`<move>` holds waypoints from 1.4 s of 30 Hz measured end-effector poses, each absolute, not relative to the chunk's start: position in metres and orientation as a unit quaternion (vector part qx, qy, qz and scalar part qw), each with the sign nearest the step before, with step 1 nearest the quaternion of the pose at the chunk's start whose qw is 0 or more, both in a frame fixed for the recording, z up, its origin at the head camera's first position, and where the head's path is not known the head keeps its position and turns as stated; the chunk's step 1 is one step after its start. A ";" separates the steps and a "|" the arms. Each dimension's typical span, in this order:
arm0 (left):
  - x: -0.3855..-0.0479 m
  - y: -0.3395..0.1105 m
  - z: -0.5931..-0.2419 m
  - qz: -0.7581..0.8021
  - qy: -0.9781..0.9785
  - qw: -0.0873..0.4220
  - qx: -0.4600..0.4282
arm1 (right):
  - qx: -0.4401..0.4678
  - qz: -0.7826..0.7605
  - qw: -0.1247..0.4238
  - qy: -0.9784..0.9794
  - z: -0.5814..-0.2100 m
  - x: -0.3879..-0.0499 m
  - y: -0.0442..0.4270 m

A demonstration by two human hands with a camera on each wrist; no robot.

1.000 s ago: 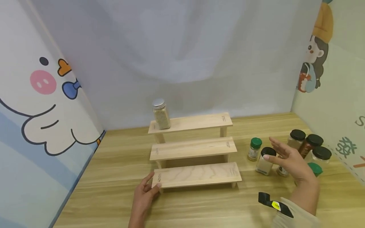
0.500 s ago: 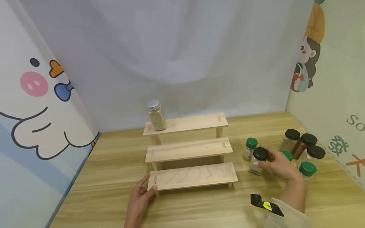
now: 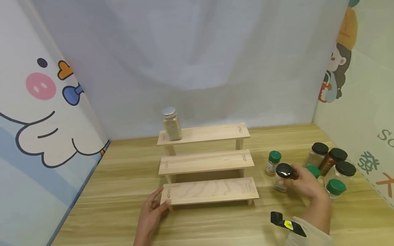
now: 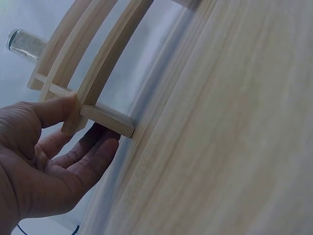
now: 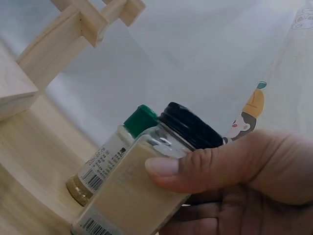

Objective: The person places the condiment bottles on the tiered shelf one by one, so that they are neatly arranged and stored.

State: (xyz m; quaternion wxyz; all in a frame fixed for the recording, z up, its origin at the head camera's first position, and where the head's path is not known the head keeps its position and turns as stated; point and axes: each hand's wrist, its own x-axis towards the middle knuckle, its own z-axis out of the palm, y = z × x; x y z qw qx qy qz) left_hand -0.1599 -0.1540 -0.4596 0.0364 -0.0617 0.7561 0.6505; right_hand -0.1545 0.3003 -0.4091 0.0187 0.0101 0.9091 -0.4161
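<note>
My left hand grips the left end of the lowest shelf of a three-step wooden rack; in the left wrist view the thumb lies on the board and fingers curl beneath. My right hand pinches a black-capped jar of pale powder, thumb across its side in the right wrist view, where the jar looks upright relative to its neighbour. Just behind it stands a small green-capped bottle. A silver-lidded jar stands at the left end of the top shelf.
Right of my right hand stand several jars, among them a red-brown one, a black-capped one and a green-capped one. A grey curtain hangs behind the wooden table, with printed panels at both sides.
My right hand has moved left and down from above the jars and taken hold of the black-capped jar. The left hand keeps its grip on the rack.
</note>
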 end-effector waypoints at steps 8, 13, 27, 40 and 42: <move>-0.160 -0.154 -0.459 0.653 0.754 0.034 -0.062 | -0.014 -0.417 0.025 0.909 -0.399 -0.152 0.299; -0.159 -0.154 -0.459 0.658 0.750 0.031 -0.060 | -0.029 -0.445 0.018 0.895 -0.393 -0.156 0.296; -0.159 -0.153 -0.460 0.664 0.744 0.023 -0.071 | -0.045 -0.444 -0.092 0.890 -0.360 -0.167 0.284; -0.156 -0.151 -0.458 0.644 0.762 0.014 -0.060 | -0.077 -0.545 -0.239 0.800 -0.356 -0.184 0.258; -0.156 -0.152 -0.458 0.641 0.765 0.011 -0.055 | -0.087 -0.570 -0.260 0.775 -0.355 -0.187 0.252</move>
